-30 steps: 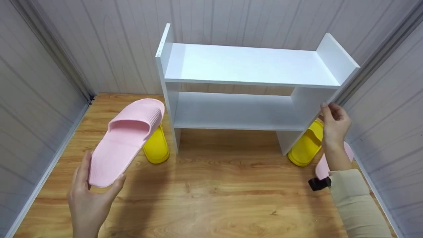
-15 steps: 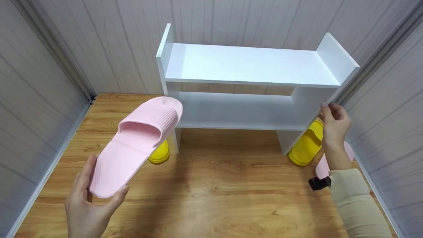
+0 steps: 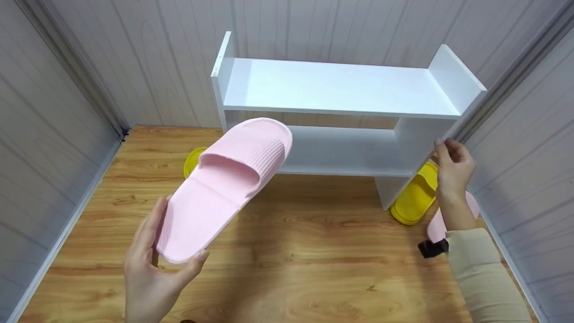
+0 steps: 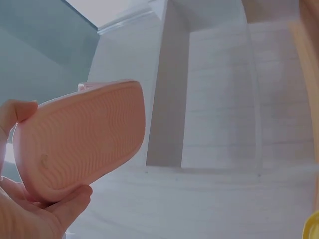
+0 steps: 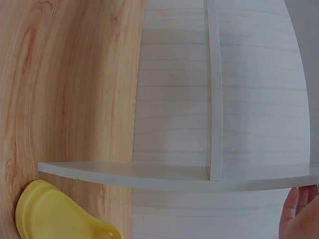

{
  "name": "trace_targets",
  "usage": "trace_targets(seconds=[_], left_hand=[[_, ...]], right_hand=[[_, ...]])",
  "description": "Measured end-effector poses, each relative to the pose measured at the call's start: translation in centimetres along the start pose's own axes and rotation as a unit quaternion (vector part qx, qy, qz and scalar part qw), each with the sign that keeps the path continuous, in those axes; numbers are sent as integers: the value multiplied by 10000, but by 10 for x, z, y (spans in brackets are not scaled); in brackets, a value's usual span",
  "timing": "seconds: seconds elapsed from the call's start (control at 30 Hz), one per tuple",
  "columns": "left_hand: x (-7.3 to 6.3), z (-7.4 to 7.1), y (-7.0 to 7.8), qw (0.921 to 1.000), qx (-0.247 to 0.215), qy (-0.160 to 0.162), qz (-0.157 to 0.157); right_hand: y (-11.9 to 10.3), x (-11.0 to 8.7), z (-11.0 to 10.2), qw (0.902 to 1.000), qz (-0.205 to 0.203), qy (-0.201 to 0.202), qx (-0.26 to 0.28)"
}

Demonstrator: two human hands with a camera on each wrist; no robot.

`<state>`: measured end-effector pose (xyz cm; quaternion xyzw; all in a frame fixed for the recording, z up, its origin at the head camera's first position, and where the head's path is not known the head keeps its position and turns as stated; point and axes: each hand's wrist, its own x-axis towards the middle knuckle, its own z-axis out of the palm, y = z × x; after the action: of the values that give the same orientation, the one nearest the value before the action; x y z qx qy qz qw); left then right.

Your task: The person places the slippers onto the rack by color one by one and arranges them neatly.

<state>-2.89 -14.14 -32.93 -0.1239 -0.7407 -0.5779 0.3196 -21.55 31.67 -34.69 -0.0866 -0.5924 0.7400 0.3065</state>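
In the head view, my left hand point(image 3: 157, 269) grips a pink slipper point(image 3: 193, 215) by its heel, thumb on one edge and fingers on the other. It is held up, tilted, toe toward the white shelf unit point(image 3: 341, 89), and hides the unit's lower left part. The left wrist view shows the slipper's ridged sole point(image 4: 89, 139). My right hand point(image 3: 455, 168), fingers curled, holds the front edge of the unit's right side panel. In the right wrist view its fingers point(image 5: 301, 214) are at the panel; their full contact is out of sight.
A yellow slipper point(image 3: 192, 160) lies left of the unit, mostly hidden by the pink one. At the right are another yellow slipper point(image 3: 412, 197) and a second pink slipper point(image 3: 436, 228), partly behind my right arm. Panelled walls point(image 3: 148, 63) enclose the wooden floor point(image 3: 314, 269).
My left hand has carried the pink slipper rightward, and it now covers the lower left of the shelf unit. My right hand has stayed in place.
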Motion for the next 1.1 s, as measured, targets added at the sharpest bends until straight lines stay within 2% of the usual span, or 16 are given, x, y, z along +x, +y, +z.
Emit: trace_targets(seconds=[0.33,0.83,1.1], left_hand=[[9,24,-4,9995,-206,116,203],[28,47,-12,9987,247,372,244],[41,62,-18,9966,504,548,366]], right_hand=[[2,1,0,9999,-70,8,-152],[1,-2,-2,9985,4,-65,-543],[1,0,-1,9996,76,57,-284]])
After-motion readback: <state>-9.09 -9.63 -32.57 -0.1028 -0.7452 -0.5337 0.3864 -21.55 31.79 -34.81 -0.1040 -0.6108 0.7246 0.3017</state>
